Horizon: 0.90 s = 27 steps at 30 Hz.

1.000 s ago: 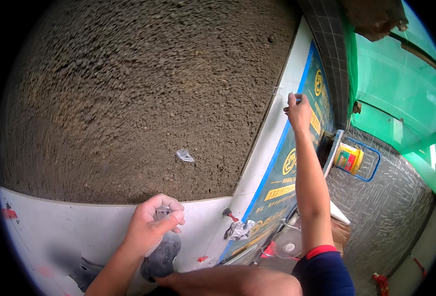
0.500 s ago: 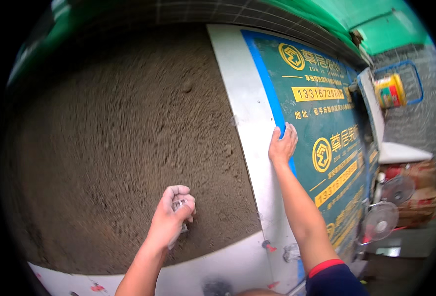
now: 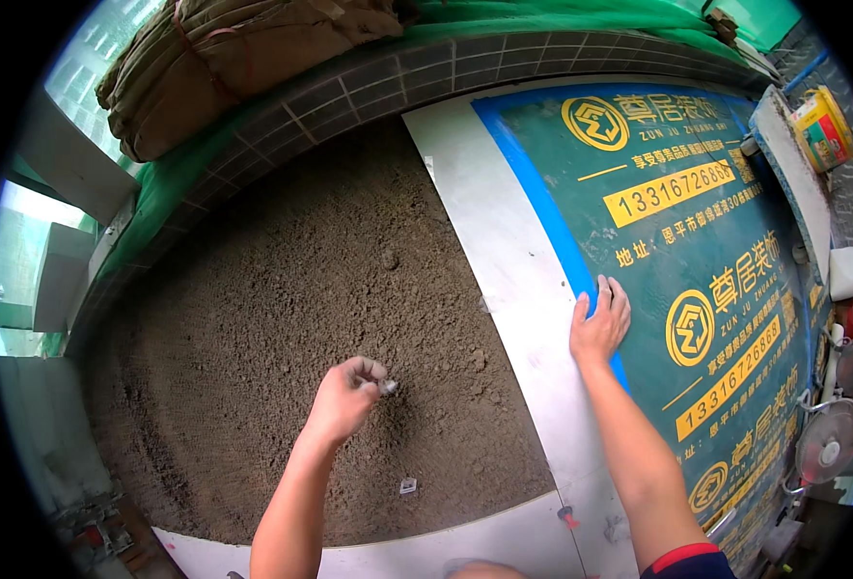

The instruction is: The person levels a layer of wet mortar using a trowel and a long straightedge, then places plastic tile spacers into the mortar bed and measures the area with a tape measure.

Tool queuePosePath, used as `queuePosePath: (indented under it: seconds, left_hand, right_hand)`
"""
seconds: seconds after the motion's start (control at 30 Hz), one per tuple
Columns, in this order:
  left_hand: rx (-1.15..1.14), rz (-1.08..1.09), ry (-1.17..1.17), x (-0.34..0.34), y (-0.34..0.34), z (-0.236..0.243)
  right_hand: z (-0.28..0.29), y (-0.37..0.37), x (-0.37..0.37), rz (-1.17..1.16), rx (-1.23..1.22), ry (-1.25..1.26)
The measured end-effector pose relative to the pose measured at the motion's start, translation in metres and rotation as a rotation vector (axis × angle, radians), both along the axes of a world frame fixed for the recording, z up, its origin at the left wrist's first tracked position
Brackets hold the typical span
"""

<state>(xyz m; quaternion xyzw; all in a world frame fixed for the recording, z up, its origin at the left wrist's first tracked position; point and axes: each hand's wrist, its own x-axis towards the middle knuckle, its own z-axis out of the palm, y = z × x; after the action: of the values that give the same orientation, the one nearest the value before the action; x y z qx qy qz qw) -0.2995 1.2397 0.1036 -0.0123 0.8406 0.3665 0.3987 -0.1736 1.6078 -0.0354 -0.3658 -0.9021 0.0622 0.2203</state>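
My left hand (image 3: 347,398) hovers over a bed of rough brown mortar (image 3: 291,289), its fingers closed in a pinch. From the fingertips sticks a small whitish plastic clip (image 3: 388,386), partly hidden by them. Another small pale clip (image 3: 408,485) lies on the mortar nearer to me. My right hand (image 3: 602,320) rests with fingers stretched out on the blue tape (image 3: 533,183) that edges a green printed protective sheet (image 3: 639,241). Between that tape and the mortar runs a bare strip of white tile (image 3: 504,251).
More white tile (image 3: 369,560) borders the mortar at the near side, with a red clip (image 3: 568,517) at a joint. A low dark-tiled wall (image 3: 378,87) curves along the back, with folded brown sacks (image 3: 243,58) on it. Right stand a yellow bucket (image 3: 822,130) and a fan (image 3: 829,442).
The view has swung, bringing the back wall and sacks into sight. A pale clip now lies on the mortar below my left hand, which earlier held clear pieces. My right hand stays on the tape.
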Motion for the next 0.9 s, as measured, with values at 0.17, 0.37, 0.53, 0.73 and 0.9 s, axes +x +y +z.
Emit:
queuePosePath:
  seconds: [0.17, 0.37, 0.53, 0.73, 0.9]
  left_hand:
    - [0.007, 0.142, 0.024, -0.009, -0.012, 0.015]
    - [0.254, 0.324, 0.126, -0.071, 0.008, 0.002]
    - [0.383, 0.287, 0.088, -0.131, 0.060, -0.010]
    - [0.412, 0.258, 0.040, -0.190, 0.115, -0.028]
    - [0.209, 0.173, 0.171, -0.232, 0.148, -0.047]
  right_hand:
    - [0.002, -0.002, 0.005, 0.013, 0.017, -0.042]
    - [0.006, 0.012, -0.013, 0.020, 0.027, -0.109]
    - [0.006, 0.014, -0.014, 0.008, -0.002, -0.135]
    - [0.008, 0.014, -0.015, -0.001, -0.020, -0.153]
    - [0.008, 0.017, -0.013, -0.006, -0.024, -0.158]
